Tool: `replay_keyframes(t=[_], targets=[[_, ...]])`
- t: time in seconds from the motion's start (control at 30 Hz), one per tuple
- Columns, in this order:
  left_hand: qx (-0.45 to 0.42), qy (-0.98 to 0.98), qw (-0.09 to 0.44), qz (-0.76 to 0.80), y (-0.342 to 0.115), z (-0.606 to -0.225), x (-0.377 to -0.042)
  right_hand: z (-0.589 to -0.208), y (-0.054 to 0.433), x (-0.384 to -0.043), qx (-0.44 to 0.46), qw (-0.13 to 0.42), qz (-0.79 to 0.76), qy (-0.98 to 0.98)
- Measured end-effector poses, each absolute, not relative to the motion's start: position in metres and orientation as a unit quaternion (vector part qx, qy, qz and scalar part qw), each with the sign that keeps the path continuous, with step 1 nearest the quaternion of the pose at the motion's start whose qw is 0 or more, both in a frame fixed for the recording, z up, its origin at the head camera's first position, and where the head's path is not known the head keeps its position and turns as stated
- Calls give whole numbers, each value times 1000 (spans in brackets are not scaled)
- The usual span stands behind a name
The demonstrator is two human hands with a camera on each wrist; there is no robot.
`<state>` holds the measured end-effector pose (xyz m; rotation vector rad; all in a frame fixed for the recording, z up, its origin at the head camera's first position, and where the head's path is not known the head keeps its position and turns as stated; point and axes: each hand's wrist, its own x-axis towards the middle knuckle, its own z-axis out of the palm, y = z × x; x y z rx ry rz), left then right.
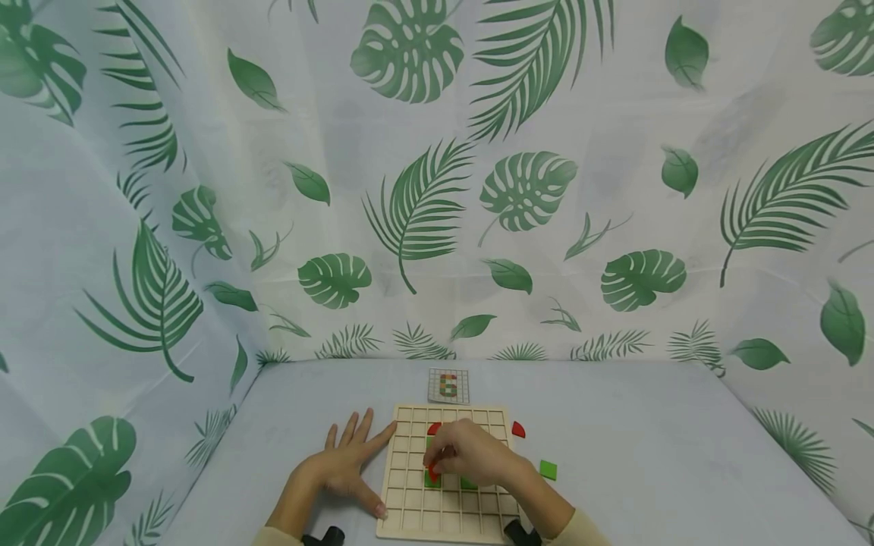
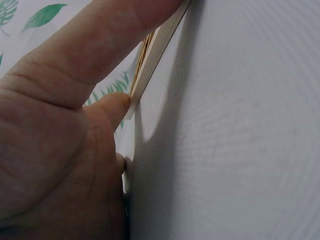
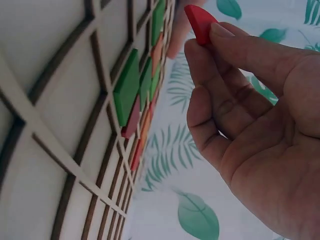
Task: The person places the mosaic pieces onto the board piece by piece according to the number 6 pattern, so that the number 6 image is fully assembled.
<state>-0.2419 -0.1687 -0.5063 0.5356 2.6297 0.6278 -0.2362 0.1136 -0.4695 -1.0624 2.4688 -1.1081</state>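
My right hand (image 1: 471, 455) is over the wooden grid board (image 1: 410, 523), pinching a red quarter-circle tile (image 3: 201, 22) between thumb and fingertips. In the right wrist view the tile is held above the board's surface. Green tiles (image 3: 127, 87), along with red and orange ones, sit in the grid's cells; the hand hides some of them in the head view. My left hand (image 1: 348, 462) lies spread at the board's left side, its thumb and index finger touching the edge. The left wrist view shows the thumb (image 2: 95, 45) against the board's side (image 2: 155, 60).
A small pattern card (image 1: 448, 386) with a coloured figure on a grid lies behind the board. To the right of the board are a loose red quarter-circle tile (image 1: 519, 430) and a green square tile (image 1: 548, 470). Leaf-printed cloth (image 1: 423, 311) hangs behind the table.
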Motion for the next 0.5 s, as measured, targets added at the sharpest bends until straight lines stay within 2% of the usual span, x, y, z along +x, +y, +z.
replay_keyframes(t=[0.5], targets=[[190, 936, 193, 227, -170, -510, -244, -481, 105, -234, -386, 151, -341, 843]])
